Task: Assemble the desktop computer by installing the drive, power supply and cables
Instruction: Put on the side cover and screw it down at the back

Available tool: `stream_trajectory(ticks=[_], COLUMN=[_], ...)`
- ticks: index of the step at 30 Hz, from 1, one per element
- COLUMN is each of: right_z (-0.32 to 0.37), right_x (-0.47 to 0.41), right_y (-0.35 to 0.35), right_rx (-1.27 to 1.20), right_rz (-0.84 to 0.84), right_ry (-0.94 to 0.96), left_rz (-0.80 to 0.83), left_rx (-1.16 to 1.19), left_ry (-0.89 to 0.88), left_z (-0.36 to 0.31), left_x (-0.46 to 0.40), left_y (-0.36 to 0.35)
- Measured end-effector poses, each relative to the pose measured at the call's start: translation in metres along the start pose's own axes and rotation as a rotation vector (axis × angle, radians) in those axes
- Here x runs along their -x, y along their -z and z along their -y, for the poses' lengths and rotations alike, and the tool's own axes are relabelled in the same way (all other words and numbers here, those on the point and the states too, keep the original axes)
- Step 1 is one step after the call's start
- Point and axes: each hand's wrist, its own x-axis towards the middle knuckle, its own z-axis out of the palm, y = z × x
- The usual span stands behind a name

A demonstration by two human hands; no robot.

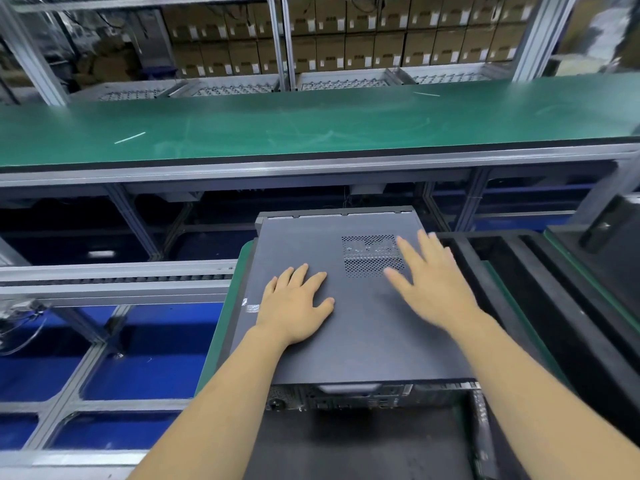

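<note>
A dark grey desktop computer case [360,334] lies flat on a green-edged bench, its side panel closed and a perforated vent patch [370,254] facing up. Its rear port panel [339,398] faces me. My left hand [294,303] rests flat on the panel's left part, fingers straight and spread. My right hand [429,278] lies with straight fingers over the right part, beside the vent, slightly blurred. Neither hand holds anything. The drive, power supply and cables are hidden.
A long green conveyor belt [311,126] runs across behind the case. Black foam trays [519,271] sit to the right. Blue bins [104,375] and aluminium framing lie below left. Shelves of cardboard boxes [346,39] stand at the back.
</note>
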Motion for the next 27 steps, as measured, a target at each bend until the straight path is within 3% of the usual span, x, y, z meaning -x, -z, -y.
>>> stream_trajectory(ticks=[2,4,6,11,15,22,27], right_z=[-0.010,-0.017,-0.020,-0.016,-0.016,0.001,-0.011], right_x=[-0.019,-0.022,-0.025,-0.022,-0.015,-0.070,-0.091], right_y=[-0.012,-0.025,-0.027,-0.027,-0.026,-0.014,-0.036], right_rx=[0.174,0.227,0.198,0.216,0.201,0.382,0.304], right_rz=[0.201,0.266,0.236,0.224,0.214,-0.010,0.181], right_ry=[-0.054,-0.048,-0.047,-0.037,-0.030,-0.042,-0.069], left_rz=[-0.008,-0.036,-0.071,0.042,-0.021,-0.082,-0.040], left_rx=[-0.006,-0.026,-0.048,-0.046,-0.027,-0.101,-0.021], left_ry=[0.003,-0.006,-0.015,-0.014,-0.006,0.004,0.027], left_z=[0.000,0.001,0.002,0.003,0.000,-0.004,-0.006], left_x=[0.000,-0.003,-0.010,-0.018,-0.009,-0.032,-0.050], left_y=[-0.002,-0.002,0.000,-0.005,-0.015,-0.002,-0.004])
